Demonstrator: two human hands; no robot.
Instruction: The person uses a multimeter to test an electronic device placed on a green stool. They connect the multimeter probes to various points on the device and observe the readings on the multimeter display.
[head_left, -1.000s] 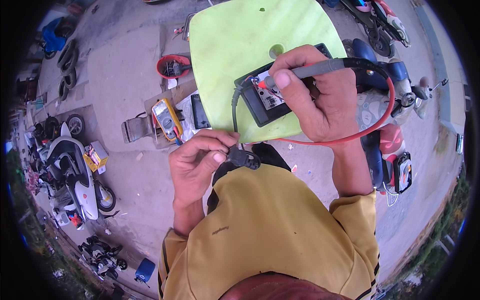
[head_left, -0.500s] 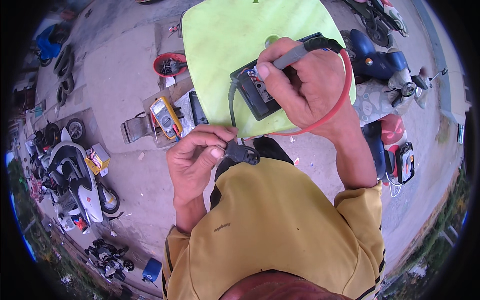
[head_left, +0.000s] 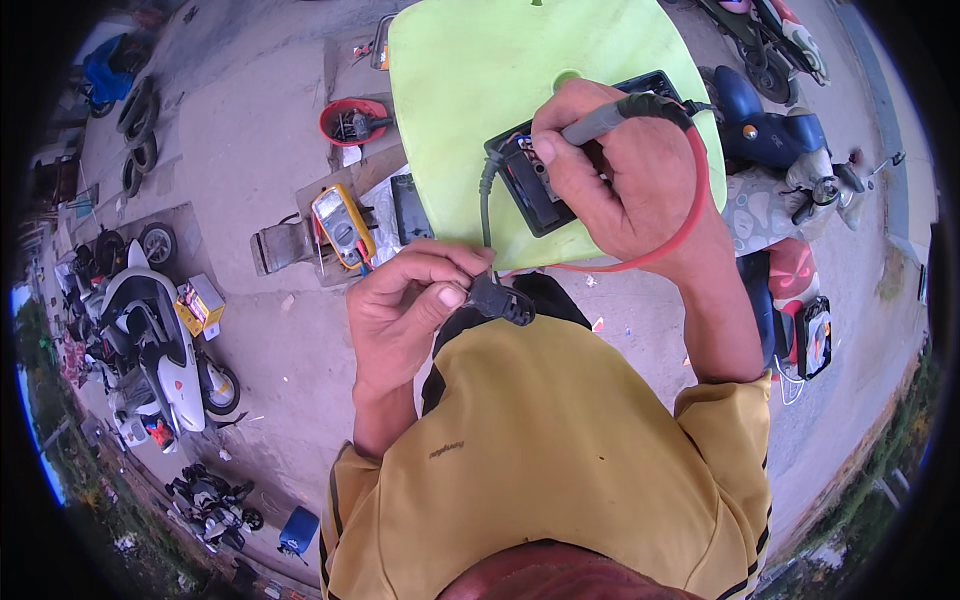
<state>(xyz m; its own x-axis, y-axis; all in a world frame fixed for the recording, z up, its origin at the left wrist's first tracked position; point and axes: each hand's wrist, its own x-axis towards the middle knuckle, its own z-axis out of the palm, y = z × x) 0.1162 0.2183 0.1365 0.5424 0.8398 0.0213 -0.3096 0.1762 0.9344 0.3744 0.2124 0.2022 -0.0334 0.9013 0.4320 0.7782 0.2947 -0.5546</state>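
My right hand (head_left: 645,170) is closed in a pen-like grip on a soldering iron (head_left: 595,124) with a grey handle and a thick red cable. Its tip is hidden behind my fingers, over an opened black plastic case (head_left: 550,214) with wires and a circuit board inside. The case lies on a light green stool-like top (head_left: 450,90). In front of its near edge, my left hand (head_left: 395,310) pinches a black plug (head_left: 505,302) between thumb and fingers. A black cord (head_left: 486,205) runs from the case down to that hand.
Left of the green top are a yellow multimeter (head_left: 342,225), a red bowl (head_left: 327,122) with dark parts and a black tray (head_left: 409,208). A white scooter (head_left: 178,375) and a yellow box (head_left: 200,305) are farther left. A blue scooter (head_left: 745,110) stands close on the right.
The green top, case and surroundings have shifted slightly right in view. Both hands keep their grips; the plug in my left hand has turned a little.
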